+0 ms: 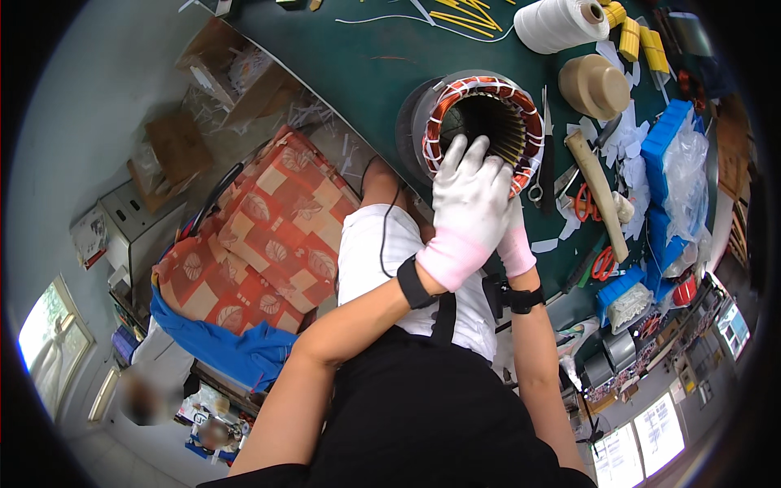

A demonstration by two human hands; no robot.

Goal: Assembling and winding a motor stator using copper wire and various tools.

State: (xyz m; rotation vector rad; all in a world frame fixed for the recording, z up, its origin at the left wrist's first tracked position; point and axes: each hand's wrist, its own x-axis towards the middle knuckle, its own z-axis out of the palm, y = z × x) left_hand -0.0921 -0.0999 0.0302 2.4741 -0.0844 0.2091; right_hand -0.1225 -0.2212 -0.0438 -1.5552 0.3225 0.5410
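Copper-orange windings (pixel 534 122), laced round with white cord, ring the open mouth of a metal stator (pixel 511 132), which stands on a green bench (pixel 350 65) just in front of the person. Taking the stator as the centre of a clock, with 12 toward the top of the view, the left hand (pixel 472 195) lies over the rim at 6 o'clock, in a white glove with a pink cuff. Its fingers are half straightened and close together, the tips reaching over the bore; whether they pinch anything, I cannot tell. The right hand (pixel 515 244) sits just beyond it toward 5 o'clock, gloved alike (mostly hidden behind the left, so I cannot tell how far it is open or what it holds).

Thin yellow sticks (pixel 464 22) lie at 12, a white cord spool (pixel 553 28) at 1 and a tan, stepped round piece (pixel 594 87) at 2. Steel scissors (pixel 546 114) lie just beside the stator toward 3, with a blue bin (pixel 656 145) farther out. At 4 come a wooden bar (pixel 596 195) and red-handled scissors (pixel 582 203).
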